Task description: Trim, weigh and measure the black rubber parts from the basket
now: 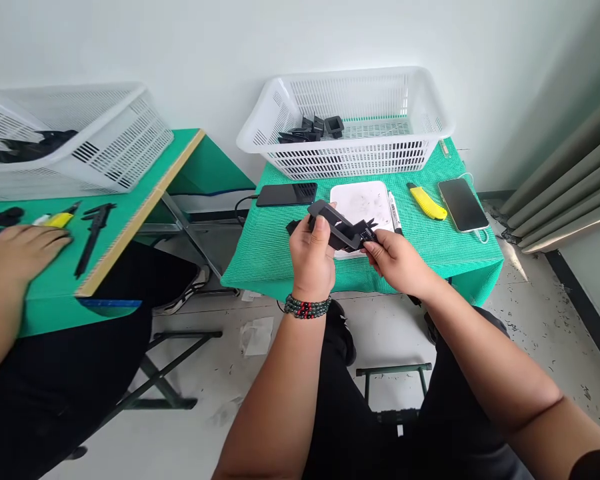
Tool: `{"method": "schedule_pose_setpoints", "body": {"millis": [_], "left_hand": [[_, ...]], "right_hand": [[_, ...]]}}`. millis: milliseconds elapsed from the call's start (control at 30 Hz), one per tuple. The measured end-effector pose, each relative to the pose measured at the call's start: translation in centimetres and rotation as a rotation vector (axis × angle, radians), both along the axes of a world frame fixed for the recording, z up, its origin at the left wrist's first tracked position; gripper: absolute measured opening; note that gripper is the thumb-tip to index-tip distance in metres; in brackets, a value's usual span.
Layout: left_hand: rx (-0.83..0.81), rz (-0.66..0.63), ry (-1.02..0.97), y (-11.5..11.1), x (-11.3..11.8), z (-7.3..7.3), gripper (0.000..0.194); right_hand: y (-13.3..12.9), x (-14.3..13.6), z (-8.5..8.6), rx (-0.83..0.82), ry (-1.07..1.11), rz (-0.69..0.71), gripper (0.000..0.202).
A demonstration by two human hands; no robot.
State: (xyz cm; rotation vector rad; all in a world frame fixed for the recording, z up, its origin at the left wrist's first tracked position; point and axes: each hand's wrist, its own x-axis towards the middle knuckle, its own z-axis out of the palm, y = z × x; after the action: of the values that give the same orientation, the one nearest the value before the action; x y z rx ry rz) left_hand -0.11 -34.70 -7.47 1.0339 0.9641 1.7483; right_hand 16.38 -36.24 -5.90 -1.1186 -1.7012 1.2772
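Black frame (337, 233) held in left hand (311, 257)

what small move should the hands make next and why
Perhaps square the caliper to the black part: the right hand holds the caliper's head by the part's end, while the left hand grips the part; whether they touch is unclear.

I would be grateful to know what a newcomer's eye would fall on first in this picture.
Probably the black frame mid-picture, held in the left hand, with what looks like a caliper in the right hand. Next, perhaps, the big white basket at the back of the green-covered table, and the bright yellow cutter between the marker and the right-hand phone.
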Motion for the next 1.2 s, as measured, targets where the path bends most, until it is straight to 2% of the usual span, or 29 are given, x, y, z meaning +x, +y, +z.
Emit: {"method": "schedule_pose_setpoints", "body": {"millis": [400,700,867,1067,1200], "left_hand": [[0.012,-0.014,0.027,0.36,-0.22,-0.17,0.056],[0.023,-0.008,0.033,0.34,0.08,-0.11,0.056],[0.018,-0.024,0.021,0.12,0.41,0.07,0.055],[0.019,-0.008,0.007,-0.20,0.40,-0.19,0.057],[0.019,-0.003,0.016,-0.41,0.46,-0.31,0.058]], "right_hand": [[0.42,-0.34,-0.23,0.003,-0.042,-0.049,0.027],[0.41,-0.15,-0.36,-0.011,-0.007,-0.075,0.038],[0.36,0.11,-0.26,0.029,-0.033,-0.083,0.033],[-0.11,0.40,-0.16,0.027,0.000,-0.028,0.029],[-0.24,0.20,-0.27,0.010,-0.009,-0.064,0.028]]}}
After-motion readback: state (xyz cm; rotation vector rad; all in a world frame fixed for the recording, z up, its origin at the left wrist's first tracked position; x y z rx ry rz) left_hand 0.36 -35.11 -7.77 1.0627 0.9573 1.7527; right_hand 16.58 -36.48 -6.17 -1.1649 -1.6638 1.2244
